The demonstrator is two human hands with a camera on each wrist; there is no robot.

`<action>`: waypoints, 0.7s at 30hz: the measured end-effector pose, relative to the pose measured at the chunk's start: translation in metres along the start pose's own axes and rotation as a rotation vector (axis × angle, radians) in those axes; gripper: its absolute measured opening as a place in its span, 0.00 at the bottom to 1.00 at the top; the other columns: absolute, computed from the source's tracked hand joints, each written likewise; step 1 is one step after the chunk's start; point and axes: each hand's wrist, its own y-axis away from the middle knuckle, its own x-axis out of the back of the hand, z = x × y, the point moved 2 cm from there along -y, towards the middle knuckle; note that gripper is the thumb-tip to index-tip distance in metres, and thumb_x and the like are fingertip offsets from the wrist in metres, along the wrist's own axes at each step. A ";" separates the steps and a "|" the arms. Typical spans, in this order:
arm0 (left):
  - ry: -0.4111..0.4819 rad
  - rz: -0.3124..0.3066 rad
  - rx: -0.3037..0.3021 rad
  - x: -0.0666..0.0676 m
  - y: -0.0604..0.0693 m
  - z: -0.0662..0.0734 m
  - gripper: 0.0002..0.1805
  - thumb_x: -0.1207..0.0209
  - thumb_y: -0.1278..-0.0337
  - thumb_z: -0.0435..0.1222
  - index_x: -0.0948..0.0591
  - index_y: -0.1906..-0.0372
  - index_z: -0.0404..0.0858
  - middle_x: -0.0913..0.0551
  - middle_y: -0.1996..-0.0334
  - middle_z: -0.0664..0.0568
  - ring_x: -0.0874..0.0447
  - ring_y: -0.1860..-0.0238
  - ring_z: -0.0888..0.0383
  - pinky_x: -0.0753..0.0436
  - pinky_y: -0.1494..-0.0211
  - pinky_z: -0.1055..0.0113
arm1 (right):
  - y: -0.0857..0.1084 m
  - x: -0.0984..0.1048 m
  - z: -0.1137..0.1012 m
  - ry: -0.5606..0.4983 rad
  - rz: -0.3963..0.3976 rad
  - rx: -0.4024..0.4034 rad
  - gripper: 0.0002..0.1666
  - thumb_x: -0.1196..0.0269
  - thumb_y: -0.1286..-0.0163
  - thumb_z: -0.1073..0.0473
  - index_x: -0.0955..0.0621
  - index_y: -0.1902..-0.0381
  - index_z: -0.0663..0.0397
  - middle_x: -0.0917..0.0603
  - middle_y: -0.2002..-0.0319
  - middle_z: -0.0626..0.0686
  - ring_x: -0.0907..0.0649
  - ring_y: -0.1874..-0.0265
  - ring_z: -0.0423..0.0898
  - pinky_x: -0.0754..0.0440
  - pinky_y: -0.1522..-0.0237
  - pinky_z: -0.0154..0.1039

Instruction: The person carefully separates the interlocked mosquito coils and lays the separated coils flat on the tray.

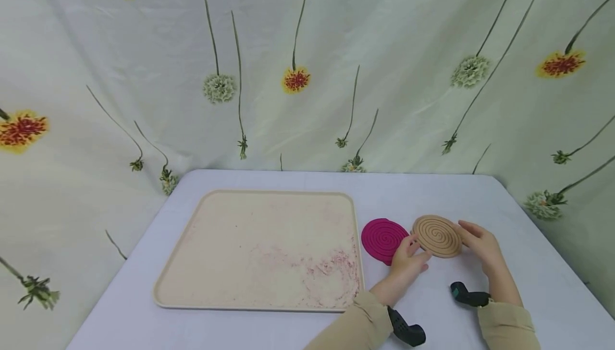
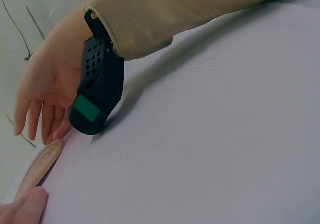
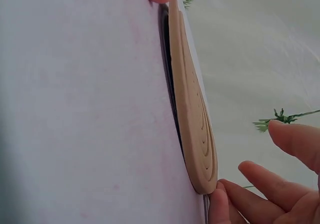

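A tan disc with a spiral groove (image 1: 437, 236) is at the right of the table, held between both hands. My left hand (image 1: 405, 267) has its fingertips at the disc's left and lower edge, and in the right wrist view its thumb and a finger pinch the rim. On the other side my right hand (image 1: 482, 243) touches the right rim with its fingertips, its other fingers fairly straight. Seen edge-on in the right wrist view, the tan disc (image 3: 192, 114) has a dark gap along its underside. Just left lies a magenta spiral disc (image 1: 381, 239), partly covered by my left hand.
A large beige tray (image 1: 221, 248) with reddish specks takes up the table's left and middle. White cloth (image 1: 485, 195) covers the table. Behind it hangs a flower-printed curtain (image 1: 408, 35). Black wrist devices (image 1: 407, 329) sit on both sleeves.
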 end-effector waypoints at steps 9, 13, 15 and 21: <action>0.017 -0.002 -0.017 0.001 0.004 0.002 0.24 0.42 0.46 0.26 0.28 0.42 0.35 0.29 0.40 0.38 0.23 0.47 0.47 0.18 0.53 0.54 | 0.000 0.003 0.003 -0.024 -0.002 -0.037 0.41 0.49 0.30 0.44 0.39 0.35 0.74 0.38 0.36 0.73 0.35 0.39 0.65 0.34 0.40 0.57; 0.017 -0.003 -0.020 0.001 0.004 0.002 0.24 0.42 0.46 0.26 0.29 0.42 0.35 0.29 0.40 0.38 0.23 0.48 0.47 0.18 0.53 0.54 | -0.001 0.004 0.006 -0.040 0.009 -0.040 0.35 0.45 0.31 0.53 0.37 0.36 0.74 0.35 0.38 0.72 0.24 0.51 0.50 0.23 0.58 0.32; 0.008 -0.006 -0.020 0.001 0.004 0.002 0.24 0.41 0.46 0.27 0.29 0.42 0.36 0.29 0.40 0.39 0.22 0.50 0.48 0.18 0.53 0.55 | -0.002 0.005 0.007 -0.110 0.014 -0.063 0.33 0.43 0.32 0.58 0.36 0.35 0.72 0.27 0.45 0.68 0.23 0.60 0.38 0.24 0.68 0.24; -0.048 -0.031 -0.036 0.002 0.004 0.002 0.26 0.37 0.49 0.29 0.28 0.42 0.41 0.29 0.40 0.46 0.21 0.54 0.54 0.19 0.53 0.61 | -0.006 0.008 0.013 -0.608 -0.017 -0.168 0.19 0.37 0.39 0.70 0.17 0.52 0.45 0.21 0.72 0.33 0.22 0.71 0.28 0.21 0.68 0.25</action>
